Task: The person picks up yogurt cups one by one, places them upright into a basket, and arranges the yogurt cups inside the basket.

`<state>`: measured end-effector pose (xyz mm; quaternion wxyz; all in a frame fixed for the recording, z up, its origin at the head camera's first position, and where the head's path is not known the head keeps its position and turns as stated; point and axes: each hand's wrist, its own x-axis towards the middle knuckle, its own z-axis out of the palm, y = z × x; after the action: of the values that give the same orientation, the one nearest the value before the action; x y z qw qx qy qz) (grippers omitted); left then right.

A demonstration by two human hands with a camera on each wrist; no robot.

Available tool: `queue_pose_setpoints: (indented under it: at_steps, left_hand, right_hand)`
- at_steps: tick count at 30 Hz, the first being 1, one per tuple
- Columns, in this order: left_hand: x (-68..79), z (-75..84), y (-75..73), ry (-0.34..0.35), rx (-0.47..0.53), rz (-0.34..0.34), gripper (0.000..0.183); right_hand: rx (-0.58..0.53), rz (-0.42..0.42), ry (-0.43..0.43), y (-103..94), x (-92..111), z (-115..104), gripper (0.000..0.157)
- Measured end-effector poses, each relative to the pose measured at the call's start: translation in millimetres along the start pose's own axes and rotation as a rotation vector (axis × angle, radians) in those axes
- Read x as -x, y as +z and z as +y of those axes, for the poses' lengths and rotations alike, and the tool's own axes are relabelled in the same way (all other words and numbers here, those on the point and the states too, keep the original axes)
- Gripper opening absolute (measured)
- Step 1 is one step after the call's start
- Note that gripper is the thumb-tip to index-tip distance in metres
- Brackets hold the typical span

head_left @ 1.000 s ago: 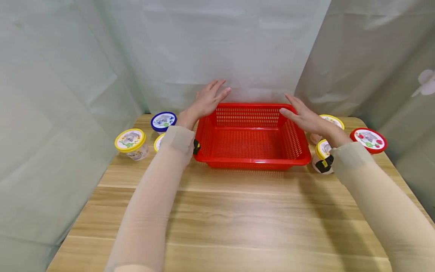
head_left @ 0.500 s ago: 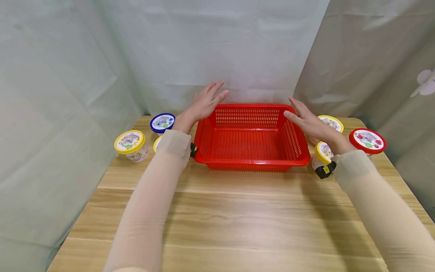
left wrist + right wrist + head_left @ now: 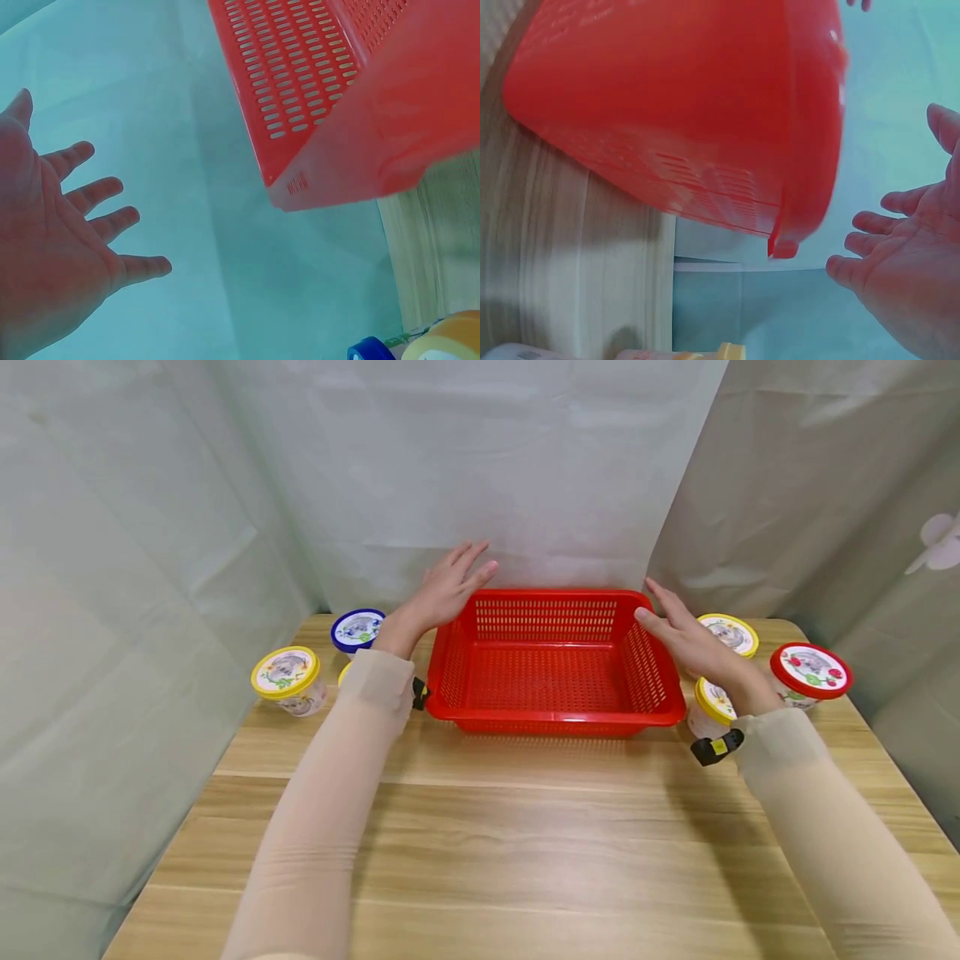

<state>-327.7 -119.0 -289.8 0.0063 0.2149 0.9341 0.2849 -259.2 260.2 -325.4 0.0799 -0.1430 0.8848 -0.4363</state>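
A red plastic basket point(image 3: 555, 717) with slotted walls stands on the table; nothing is seen inside it. My left hand point(image 3: 438, 597) hovers over its back left corner, fingers spread and straight, holding nothing. In the left wrist view that hand point(image 3: 60, 232) shows its palm, apart from the basket point(image 3: 330, 176). Over the right rim is my right hand point(image 3: 693, 647), likewise extended and without any object. The right wrist view has a gap between this hand point(image 3: 911, 259) and the basket wall point(image 3: 667, 112).
On the left stand a blue-lidded tub point(image 3: 357, 628) and a yellow-lidded tub point(image 3: 285, 672); another yellow lid is mostly behind my sleeve. Two yellow-lidded tubs point(image 3: 729, 635) and a red-lidded tub point(image 3: 812, 670) are at the right. A pale curtain point(image 3: 495, 468) hangs behind the table point(image 3: 525, 843).
Both hands have drifted slightly outward and back toward me, the left one to the left and the right one to the right. The basket and tubs have not moved.
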Motion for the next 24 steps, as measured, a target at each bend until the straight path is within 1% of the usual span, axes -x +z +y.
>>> queue_pose_setpoints:
  at_steps: [3,7,12,16,21,24]
  left_hand:
    - [2.3,-1.9,-0.7,0.003,-0.007,0.004,0.067]
    - [7.0,-3.4,-1.8,0.001,0.008,0.002,0.067]
    - [11.8,-6.7,-2.8,-0.006,0.024,0.008,0.068]
    - [14.7,-11.8,-3.3,0.014,0.018,0.026,0.066]
    - [24.1,-18.3,-5.2,0.03,0.04,0.03,0.065]
    - [31.1,-23.2,-5.4,0.02,0.054,0.023,0.067]
  right_hand:
    - [-0.007,0.008,0.022,0.9,2.9,1.1,0.078]
    - [-0.026,0.012,0.052,1.2,6.0,4.8,0.08]
    - [-0.077,0.032,0.047,2.5,10.0,10.2,0.078]
    - [-0.119,0.042,0.064,5.3,13.1,15.3,0.079]
    - [-0.159,0.05,0.084,10.8,15.4,20.8,0.08]
    - [-0.185,0.051,0.085,13.0,16.7,23.0,0.08]
